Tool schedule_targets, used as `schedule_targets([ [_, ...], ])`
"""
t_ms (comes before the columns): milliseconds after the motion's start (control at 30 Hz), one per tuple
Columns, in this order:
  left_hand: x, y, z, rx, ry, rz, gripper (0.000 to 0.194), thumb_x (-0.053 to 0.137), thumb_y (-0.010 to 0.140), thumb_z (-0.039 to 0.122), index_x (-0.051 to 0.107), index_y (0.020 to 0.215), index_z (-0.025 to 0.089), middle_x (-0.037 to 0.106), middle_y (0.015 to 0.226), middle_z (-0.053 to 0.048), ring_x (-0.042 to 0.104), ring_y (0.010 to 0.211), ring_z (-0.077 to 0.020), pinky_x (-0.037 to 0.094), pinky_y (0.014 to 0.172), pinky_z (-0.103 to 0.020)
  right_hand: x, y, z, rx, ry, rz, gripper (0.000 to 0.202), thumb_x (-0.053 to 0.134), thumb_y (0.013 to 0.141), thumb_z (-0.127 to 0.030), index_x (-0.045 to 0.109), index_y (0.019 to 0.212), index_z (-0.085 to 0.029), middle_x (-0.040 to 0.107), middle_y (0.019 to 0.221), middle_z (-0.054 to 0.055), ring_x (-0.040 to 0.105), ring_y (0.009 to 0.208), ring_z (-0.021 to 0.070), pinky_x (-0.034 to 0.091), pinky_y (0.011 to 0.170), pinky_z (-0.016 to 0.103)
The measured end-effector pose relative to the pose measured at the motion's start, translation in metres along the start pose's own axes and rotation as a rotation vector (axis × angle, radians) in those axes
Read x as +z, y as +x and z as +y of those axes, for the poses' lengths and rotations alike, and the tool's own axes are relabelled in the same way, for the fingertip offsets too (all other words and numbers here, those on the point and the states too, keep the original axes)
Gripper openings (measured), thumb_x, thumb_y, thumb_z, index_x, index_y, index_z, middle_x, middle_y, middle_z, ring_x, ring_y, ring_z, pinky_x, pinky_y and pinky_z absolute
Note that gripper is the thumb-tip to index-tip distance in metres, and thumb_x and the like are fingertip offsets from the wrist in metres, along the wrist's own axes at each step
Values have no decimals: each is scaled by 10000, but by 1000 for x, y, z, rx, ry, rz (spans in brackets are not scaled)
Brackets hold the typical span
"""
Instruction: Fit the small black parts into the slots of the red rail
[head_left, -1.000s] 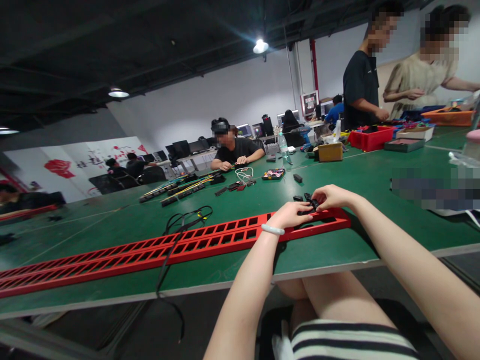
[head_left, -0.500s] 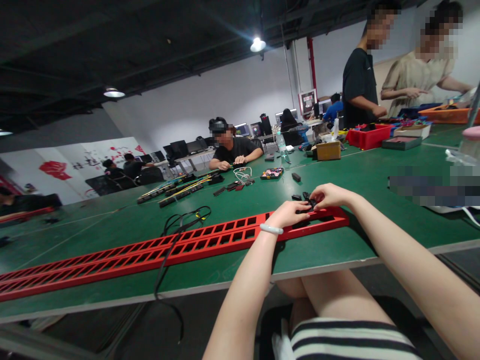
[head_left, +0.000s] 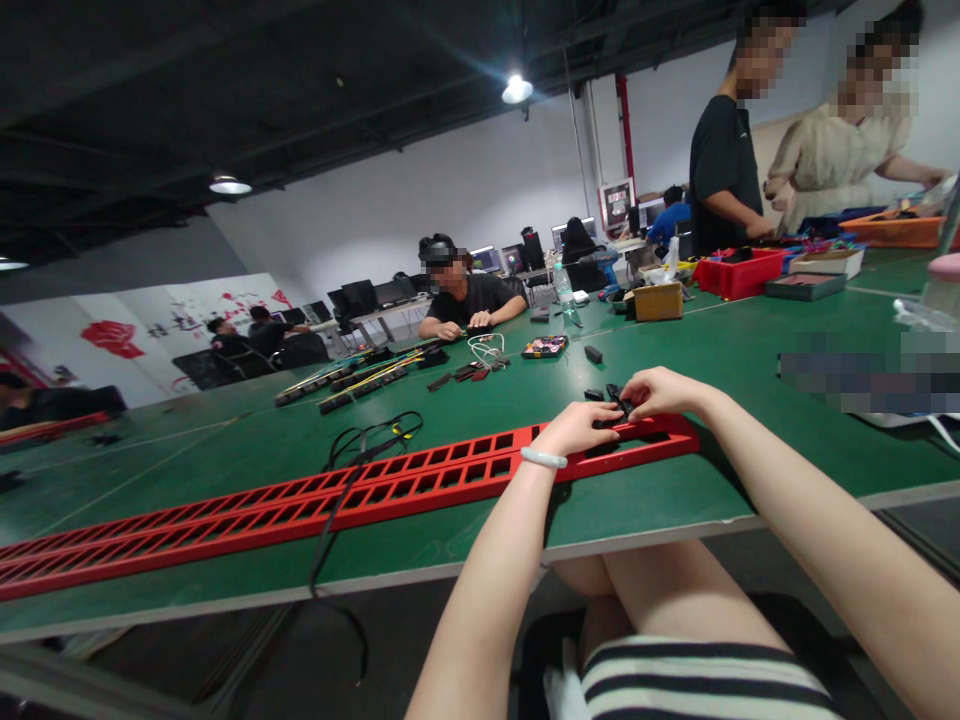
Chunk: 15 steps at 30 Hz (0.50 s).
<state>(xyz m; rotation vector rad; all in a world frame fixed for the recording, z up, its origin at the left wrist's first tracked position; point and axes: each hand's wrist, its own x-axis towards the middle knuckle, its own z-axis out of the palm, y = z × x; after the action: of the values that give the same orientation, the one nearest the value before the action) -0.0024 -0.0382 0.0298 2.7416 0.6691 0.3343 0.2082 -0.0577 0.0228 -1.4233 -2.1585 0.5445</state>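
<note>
A long red slotted frame (head_left: 427, 487) lies along the near part of the green table. Over its right end are both of my hands, close together at small black parts (head_left: 615, 393). My left hand (head_left: 579, 428), with a pale bracelet at the wrist, has its fingers bent against the black parts. My right hand (head_left: 654, 392) pinches a black piece between thumb and fingers from the right. The fingers partly hide the pieces, so their exact shape is unclear. A black strap (head_left: 341, 490) crosses the frame and hangs over the table edge.
One black block (head_left: 593, 354) lies beyond my hands, near a small patterned tray (head_left: 544, 347). Across the table (head_left: 480, 400) a person works beside cable bundles (head_left: 375, 383). Two people stand at the right behind a red bin (head_left: 739, 275) and a cardboard box (head_left: 658, 301).
At the back right, the standing people's hands have shifted slightly. My own hands hold nearly the same pose over the frame.
</note>
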Motion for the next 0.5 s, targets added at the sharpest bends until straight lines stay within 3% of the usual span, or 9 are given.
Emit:
schedule_targets([
  [500, 0, 1, -1, -12, -17, -2, 408, 534, 726, 345, 549, 1114, 220, 469, 1242, -30, 442, 1127, -188, 323, 960, -287, -1, 1, 3, -42, -39, -24, 401, 650, 564, -382, 657, 920, -198, 630, 854, 31, 567, 768, 178, 426, 654, 228],
])
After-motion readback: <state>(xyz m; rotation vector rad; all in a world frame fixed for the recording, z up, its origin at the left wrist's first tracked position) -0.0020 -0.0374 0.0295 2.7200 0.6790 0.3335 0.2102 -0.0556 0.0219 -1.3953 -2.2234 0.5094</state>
